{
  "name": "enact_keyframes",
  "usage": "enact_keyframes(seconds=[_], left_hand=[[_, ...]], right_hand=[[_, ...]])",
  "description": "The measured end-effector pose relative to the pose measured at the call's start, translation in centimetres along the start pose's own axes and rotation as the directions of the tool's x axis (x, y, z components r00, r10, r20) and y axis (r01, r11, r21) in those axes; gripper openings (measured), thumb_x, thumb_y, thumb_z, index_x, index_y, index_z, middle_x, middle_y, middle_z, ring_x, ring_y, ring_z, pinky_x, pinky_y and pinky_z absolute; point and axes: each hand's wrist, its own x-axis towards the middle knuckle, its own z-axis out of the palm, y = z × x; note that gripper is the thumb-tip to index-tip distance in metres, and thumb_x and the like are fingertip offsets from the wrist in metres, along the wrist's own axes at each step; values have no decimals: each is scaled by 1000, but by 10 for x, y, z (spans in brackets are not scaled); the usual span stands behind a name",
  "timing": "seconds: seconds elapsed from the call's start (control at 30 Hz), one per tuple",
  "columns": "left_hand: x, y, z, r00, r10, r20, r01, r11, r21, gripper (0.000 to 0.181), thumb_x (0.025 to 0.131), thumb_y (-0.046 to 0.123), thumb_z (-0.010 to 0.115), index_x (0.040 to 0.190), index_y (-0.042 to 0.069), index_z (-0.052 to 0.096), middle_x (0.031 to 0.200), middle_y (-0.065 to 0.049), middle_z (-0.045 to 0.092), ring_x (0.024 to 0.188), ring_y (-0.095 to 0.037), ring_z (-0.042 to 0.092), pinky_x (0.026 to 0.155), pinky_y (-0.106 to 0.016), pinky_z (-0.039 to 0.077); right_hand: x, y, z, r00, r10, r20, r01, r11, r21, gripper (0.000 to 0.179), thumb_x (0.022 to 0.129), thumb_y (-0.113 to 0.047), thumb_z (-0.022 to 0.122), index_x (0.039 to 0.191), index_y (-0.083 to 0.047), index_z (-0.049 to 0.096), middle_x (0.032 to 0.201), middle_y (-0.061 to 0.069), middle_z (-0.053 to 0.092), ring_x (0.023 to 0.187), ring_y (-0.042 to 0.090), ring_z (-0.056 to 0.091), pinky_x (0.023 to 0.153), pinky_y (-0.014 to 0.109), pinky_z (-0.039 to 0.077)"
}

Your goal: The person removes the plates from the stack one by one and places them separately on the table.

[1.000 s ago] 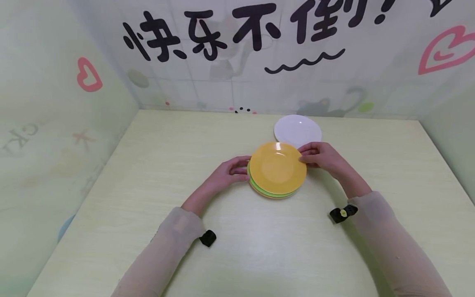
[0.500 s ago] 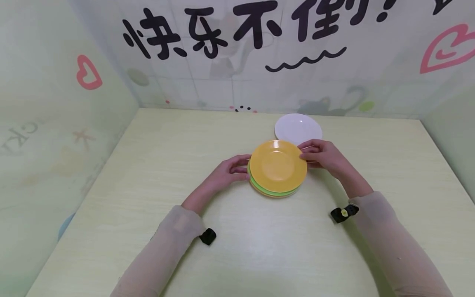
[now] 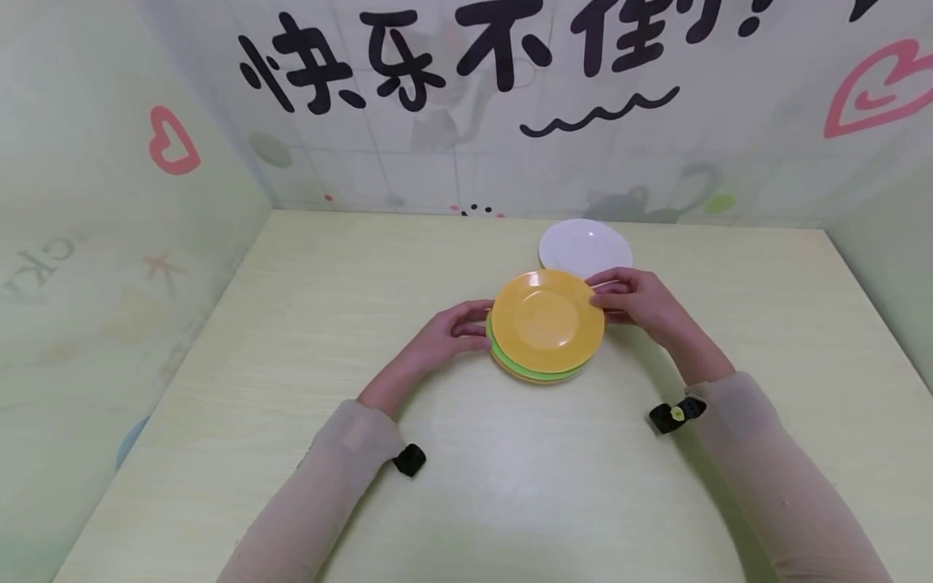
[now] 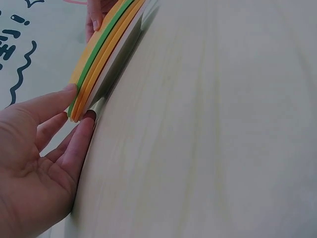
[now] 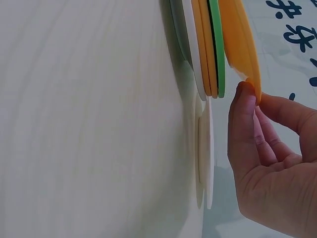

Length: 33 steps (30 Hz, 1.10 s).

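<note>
In the head view, an orange-yellow plate [image 3: 548, 321] tops a small stack. Below it are a green plate [image 5: 216, 44], more orange plates [image 5: 204, 54] and a pale plate at the bottom. My right hand [image 3: 637, 301] pinches the top plate's right rim between thumb and fingers. That rim is tilted up, apart from the green plate, in the right wrist view. My left hand [image 3: 440, 336] holds the stack's left edge. In the left wrist view its thumb touches the rims and its fingers reach underneath.
A white plate [image 3: 585, 248] lies on the pale wooden table [image 3: 510, 486] behind the stack, near the back wall [image 3: 364, 170]. The right hand is close to its front rim. Side walls stand at left and right.
My right hand has moved up slightly, raising the top plate's right side. More of the green plate shows below it. The left hand stays at the stack's left edge.
</note>
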Motion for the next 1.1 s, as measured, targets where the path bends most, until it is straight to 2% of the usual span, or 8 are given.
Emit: enact_keyframes(seconds=[0.47,1.1], left_hand=[[-1,1,0,1000,-8,3,8,1000,-23,56,87,3,65,139,10,45,136,-13,52,118,-27,56,98,-32,47],[-2,0,1,1000,-7,-1,7,1000,-10,57,87,4,66,139,11,44,135,-11,52,116,-26,57,99,-32,47]], right_hand=[[-2,-2,-4,1000,7,-22,-6,1000,5,42,87,-15,67,123,0,51,88,-10,67,78,6,66,73,25,57],[-5,-7,-11,999,-27,-34,28,999,19,44,88,-17,66,125,2,50,90,-9,67,81,4,66,74,22,57]])
